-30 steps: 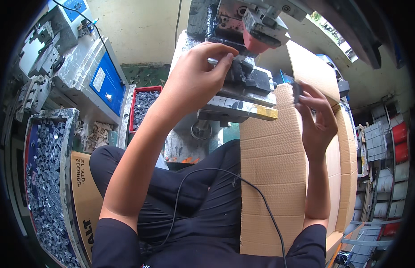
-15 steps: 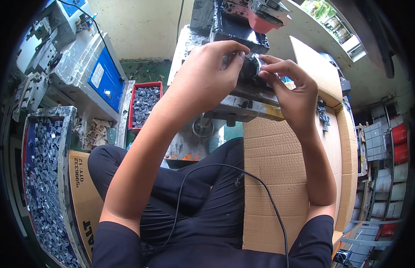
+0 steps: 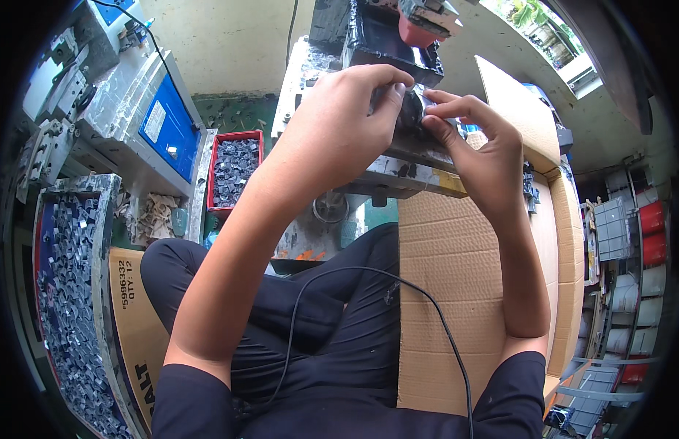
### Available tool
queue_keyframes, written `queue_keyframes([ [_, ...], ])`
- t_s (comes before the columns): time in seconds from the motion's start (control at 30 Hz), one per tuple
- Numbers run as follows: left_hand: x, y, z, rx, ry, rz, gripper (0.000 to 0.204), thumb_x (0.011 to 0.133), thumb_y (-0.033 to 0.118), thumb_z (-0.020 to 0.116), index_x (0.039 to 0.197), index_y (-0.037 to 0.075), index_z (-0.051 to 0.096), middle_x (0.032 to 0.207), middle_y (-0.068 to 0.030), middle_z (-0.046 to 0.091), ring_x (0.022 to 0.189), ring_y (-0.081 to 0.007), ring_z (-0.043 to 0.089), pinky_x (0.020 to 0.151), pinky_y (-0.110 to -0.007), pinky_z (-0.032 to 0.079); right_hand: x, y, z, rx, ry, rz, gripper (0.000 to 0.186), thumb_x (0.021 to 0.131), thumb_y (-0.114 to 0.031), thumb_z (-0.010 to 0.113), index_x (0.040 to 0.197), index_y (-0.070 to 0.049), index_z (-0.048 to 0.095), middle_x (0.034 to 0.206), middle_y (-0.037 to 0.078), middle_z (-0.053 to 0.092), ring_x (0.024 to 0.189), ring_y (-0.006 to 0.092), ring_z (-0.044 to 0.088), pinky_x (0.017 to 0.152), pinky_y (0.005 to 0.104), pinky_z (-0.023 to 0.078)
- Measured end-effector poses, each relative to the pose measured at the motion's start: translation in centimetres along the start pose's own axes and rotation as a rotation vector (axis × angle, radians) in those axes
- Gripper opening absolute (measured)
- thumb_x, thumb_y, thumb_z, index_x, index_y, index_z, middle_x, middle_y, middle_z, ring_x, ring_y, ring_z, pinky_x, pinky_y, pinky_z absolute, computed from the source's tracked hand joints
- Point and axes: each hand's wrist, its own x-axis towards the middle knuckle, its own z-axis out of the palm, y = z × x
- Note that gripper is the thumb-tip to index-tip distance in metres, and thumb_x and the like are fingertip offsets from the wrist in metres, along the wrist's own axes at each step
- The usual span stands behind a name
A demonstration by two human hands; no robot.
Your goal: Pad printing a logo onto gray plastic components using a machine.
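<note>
Fingers of the left hand (image 3: 354, 110) nearly meet and those of the right hand (image 3: 480, 139) stand slightly parted, both at a glossy dark part (image 3: 411, 111) just before the black tray (image 3: 401, 67); whether either grips it, I cannot tell. A pink pad (image 3: 418, 33) hangs above the tray.

Cannot make out the dark piece (image 3: 413, 111) between the hands (image 3: 350, 117) (image 3: 477, 137), nor see the machine (image 3: 433, 14) beyond the upper edge.
</note>
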Motion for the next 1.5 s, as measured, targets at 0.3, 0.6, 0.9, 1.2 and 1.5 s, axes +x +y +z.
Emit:
queue_keyframes([
  [0.3,-0.4,-0.8,0.9,0.183,0.038,0.208,0.034,0.102,0.023,0.065,0.13,0.005,0.072,0.119,-0.0207,0.074,0.113,-0.0369,0.071,0.102,-0.043,0.052,-1.8,-0.2,0.6,-0.313,0.046,-0.257,0.028,0.097,-0.025,0.077,0.113,-0.002,0.075,0.129,0.017,0.075,0.125,0.0334,0.069,0.103,0.0438,0.049],
  [0.6,-0.5,-0.2,0.8,0.211,0.019,0.167,0.036,0.099,0.025,0.069,0.129,0.006,0.072,0.12,-0.0201,0.074,0.115,-0.037,0.07,0.105,-0.044,0.051,-4.5,-1.3,0.9,-0.344,-0.026,-0.194,0.054,0.101,-0.034,0.072,0.142,0.0,0.063,0.146,0.026,0.063,0.136,0.0415,0.06,0.114,0.049,0.043],
  [0.9,-0.5,0.4,0.8,0.228,0.016,0.108,0.037,0.099,0.026,0.07,0.129,0.004,0.072,0.12,-0.0193,0.075,0.11,-0.0346,0.072,0.101,-0.041,0.053,-5.7,-3.0,0.5,-0.491,-0.102,-0.19,0.078,0.1,-0.051,0.068,0.148,0.01,0.054,0.143,0.034,0.061,0.139,0.0475,0.056,0.116,0.0528,0.041],
  [1.2,-0.5,0.2,0.8,0.211,-0.004,0.101,0.04,0.096,0.022,0.075,0.132,0.004,0.072,0.117,-0.0196,0.077,0.105,-0.0277,0.074,0.097,-0.037,0.055,-5.2,-2.9,0.4,-0.509,-0.101,-0.206,0.075,0.103,-0.051,0.064,0.147,0.009,0.056,0.142,0.03,0.063,0.138,0.0456,0.056,0.116,0.0525,0.041],
  [1.5,0.0,0.7,0.5,0.056,-0.037,-0.012,0.038,0.093,0.015,0.079,0.128,0.0,0.075,0.105,-0.0114,0.079,0.087,-0.0092,0.067,0.081,-0.028,0.057,-4.9,-3.2,0.5,-0.564,-0.098,-0.238,0.074,0.102,-0.051,0.066,0.141,0.012,0.06,0.135,0.031,0.066,0.131,0.0444,0.061,0.113,0.0521,0.044],
])
